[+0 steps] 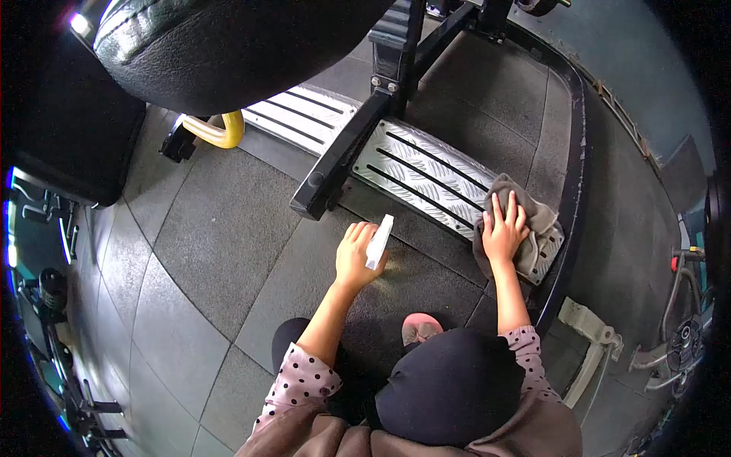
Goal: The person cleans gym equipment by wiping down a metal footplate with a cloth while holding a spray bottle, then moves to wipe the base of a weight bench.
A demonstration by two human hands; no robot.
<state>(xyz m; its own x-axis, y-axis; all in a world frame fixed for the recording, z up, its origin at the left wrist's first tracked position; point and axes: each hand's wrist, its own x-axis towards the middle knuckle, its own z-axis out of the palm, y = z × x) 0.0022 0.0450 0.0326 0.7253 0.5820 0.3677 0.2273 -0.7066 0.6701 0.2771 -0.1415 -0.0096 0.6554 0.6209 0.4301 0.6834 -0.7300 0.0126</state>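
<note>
My right hand [504,232] lies with fingers spread on a grey-brown cloth [542,221], pressing it on the right end of a silver metal footplate [426,174]. The cloth is bunched and hangs over the plate's edges. This plate has a raised tread pattern and long black slots. My left hand [358,255] is closed around what looks like a spray bottle [380,242], held over the floor in front of the plate. Its long white top shows; the lower part is mostly hidden by the hand and the viewing angle.
A black steel beam [343,156] separates this plate from a second footplate [301,114]. A black padded cushion [228,53] hangs close at upper left, above a yellow handle [221,131]. A curved black frame [576,183] borders the right side. Dark tiles [221,221] cover the floor.
</note>
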